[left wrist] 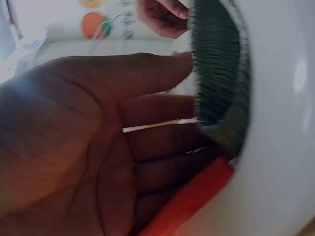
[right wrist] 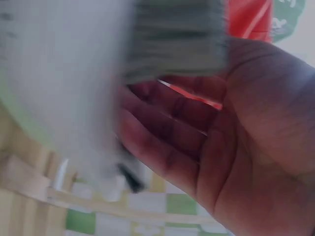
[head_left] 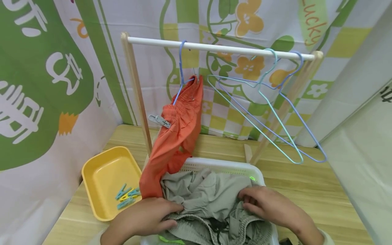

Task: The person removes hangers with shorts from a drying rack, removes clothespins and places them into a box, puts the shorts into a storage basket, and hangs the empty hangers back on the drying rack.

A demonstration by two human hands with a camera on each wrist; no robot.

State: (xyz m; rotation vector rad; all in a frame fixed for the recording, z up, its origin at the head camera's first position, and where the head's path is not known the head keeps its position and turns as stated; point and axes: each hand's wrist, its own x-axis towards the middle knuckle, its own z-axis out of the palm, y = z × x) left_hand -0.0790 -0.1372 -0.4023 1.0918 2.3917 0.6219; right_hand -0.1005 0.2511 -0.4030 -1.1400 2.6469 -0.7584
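Grey-green trousers (head_left: 208, 194) with an elastic waistband and dark drawstring lie bunched in a white laundry basket (head_left: 226, 163). My left hand (head_left: 147, 214) is at the left end of the waistband; in the left wrist view its fingers are fairly straight and the thumb tip meets the waistband edge (left wrist: 216, 64). On the right, my right hand (head_left: 272, 206) touches the trousers with loosely bent fingers (right wrist: 162, 142). Orange trousers (head_left: 180, 126) hang from a blue hanger (head_left: 181, 64), a grey clothespin (head_left: 160, 121) on their waist, beside my left hand.
A wooden rack with a white rail (head_left: 220, 48) stands behind the basket. A mint hanger (head_left: 275, 115) and another blue hanger (head_left: 309, 132) hang at its right end. Left of the basket, a yellow tub (head_left: 101, 190) holds several clothespins (head_left: 127, 195). Printed curtains surround the wooden tabletop (head_left: 306, 180).
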